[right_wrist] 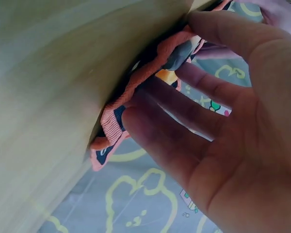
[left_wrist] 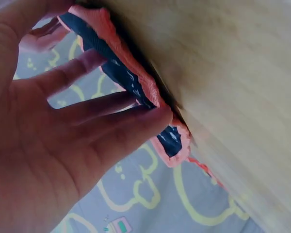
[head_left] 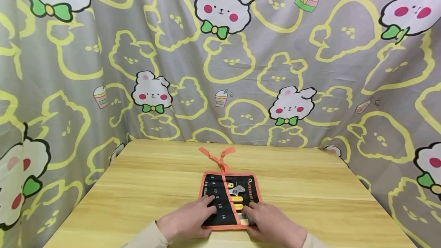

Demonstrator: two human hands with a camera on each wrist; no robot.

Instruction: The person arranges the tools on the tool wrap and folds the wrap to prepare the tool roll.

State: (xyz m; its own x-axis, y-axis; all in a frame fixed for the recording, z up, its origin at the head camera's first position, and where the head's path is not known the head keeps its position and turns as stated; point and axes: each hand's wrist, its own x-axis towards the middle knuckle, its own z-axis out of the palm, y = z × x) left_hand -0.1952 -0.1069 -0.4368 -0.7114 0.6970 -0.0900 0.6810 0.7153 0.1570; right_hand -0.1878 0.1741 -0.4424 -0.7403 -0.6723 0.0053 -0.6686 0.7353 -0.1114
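A black tool roll (head_left: 215, 217) with orange trim lies unfolded on the table, numbers printed down its left pocket panel. The head of an adjustable wrench (head_left: 237, 190) and several yellow handles (head_left: 237, 199) show in its right half. My left hand (head_left: 191, 217) rests its fingers on the numbered panel, fairly straight in the left wrist view, with the thumb by the near edge. On the right side, my right hand (head_left: 272, 221) touches the roll with extended fingers, covering part of the tools. Orange tie straps (head_left: 220, 160) stretch from the roll's far edge.
The wooden table (head_left: 138, 179) spreads around the roll on all sides. A grey curtain (head_left: 241, 72) with cartoon rabbits and yellow outlines hangs behind the table and along its left and right sides.
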